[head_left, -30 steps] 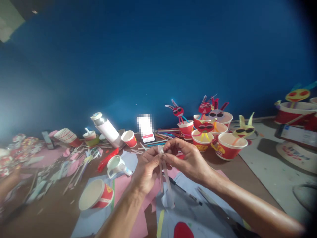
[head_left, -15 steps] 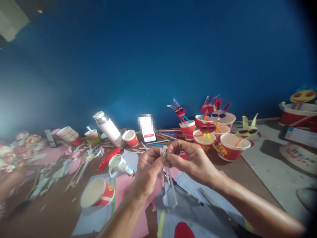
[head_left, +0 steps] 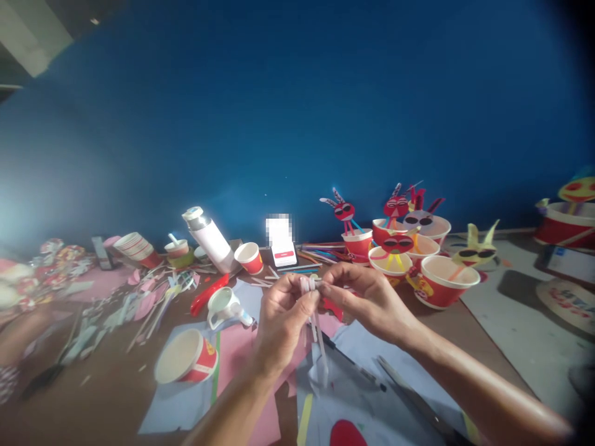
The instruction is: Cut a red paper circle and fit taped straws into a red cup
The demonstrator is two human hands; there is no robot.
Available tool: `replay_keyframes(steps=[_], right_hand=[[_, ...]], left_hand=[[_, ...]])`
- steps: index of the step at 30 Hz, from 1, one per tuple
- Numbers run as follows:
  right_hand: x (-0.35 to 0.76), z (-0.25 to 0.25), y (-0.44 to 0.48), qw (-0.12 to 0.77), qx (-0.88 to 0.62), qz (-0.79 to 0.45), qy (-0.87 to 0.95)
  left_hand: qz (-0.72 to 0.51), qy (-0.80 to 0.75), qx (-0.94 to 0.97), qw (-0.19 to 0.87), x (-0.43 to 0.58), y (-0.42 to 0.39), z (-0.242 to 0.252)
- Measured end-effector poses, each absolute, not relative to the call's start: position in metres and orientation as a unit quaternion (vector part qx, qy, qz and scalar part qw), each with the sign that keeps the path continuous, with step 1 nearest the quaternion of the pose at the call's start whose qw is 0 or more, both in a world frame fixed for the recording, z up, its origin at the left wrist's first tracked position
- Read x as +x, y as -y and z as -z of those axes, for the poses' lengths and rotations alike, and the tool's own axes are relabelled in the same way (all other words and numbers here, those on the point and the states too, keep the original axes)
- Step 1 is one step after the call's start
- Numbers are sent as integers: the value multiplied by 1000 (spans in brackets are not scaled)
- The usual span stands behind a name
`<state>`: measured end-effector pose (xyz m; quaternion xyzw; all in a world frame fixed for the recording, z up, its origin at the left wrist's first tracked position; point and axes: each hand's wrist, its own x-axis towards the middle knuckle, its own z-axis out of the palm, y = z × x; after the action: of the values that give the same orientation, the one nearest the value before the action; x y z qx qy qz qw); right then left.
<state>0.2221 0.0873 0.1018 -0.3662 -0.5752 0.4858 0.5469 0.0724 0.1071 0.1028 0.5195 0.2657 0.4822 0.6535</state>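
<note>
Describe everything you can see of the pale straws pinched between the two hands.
The pale straws are a small bunch of thin, whitish, slightly see-through sticks, plastic by the look; their number is blurred. Their top ends are pinched together between the fingertips of the left hand and the right hand. From there they hang down, splaying a little, over the pink and blue paper sheets. Whether their lower ends touch the paper cannot be told.

red paper cup (head_left: 188, 364), blue wall (head_left: 297, 124)
</note>
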Motion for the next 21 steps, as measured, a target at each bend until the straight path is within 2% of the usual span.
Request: replay_keyframes(steps=[8, 21], right_hand=[[224, -101, -93, 537, -317, -587, 516], [226, -94, -97, 526, -347, -570, 527]], left_hand=[[-473, -286, 492, 673, 73, -107, -102], [-457, -287, 461, 705, 74, -109, -102]])
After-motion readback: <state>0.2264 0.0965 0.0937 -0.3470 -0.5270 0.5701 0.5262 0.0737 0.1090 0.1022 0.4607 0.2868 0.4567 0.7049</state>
